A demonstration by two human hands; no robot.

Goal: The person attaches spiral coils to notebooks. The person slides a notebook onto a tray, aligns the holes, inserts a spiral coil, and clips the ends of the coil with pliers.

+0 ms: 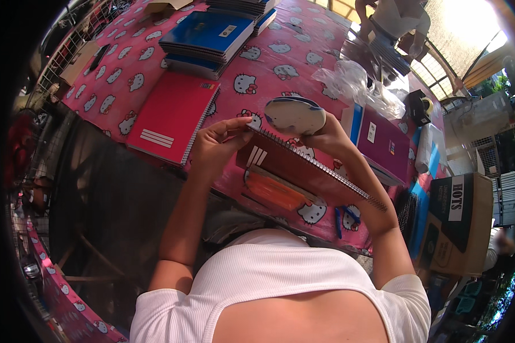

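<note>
A brown notebook (303,170) lay aslant at the center of the frame, just above a pink tablecloth (234,166) patterned with white cat heads. Its cover was a dark, reddish brown and plain except for a set of white parallel bars near its left end; a silver wire coil ran along the upper edge, sloping from upper left to lower right, and the lower right end of the coil met the right forearm. The left hand (220,140), left of center, was closed in a pinch, thumb and fingertips on the upper left end of the notebook. The right hand (329,137), right of center, was wrapped around an oval pad (294,116), whitish with blue patches and a dark blue rim along the top; what the pad was made of could not be told. The two hands were apart, with the coil between them. Below the notebook, toward the lower center, an orange item (277,191) showed in part, its kind unclear, and to its right lay a blue tool (344,220). A red notebook (171,117) with white bars and a coiled right edge occupied the left of center, a stack of blue notebooks (209,34) the upper left, and a purple notebook (380,143) the right, below a crumpled clear plastic bag (349,83).
</note>
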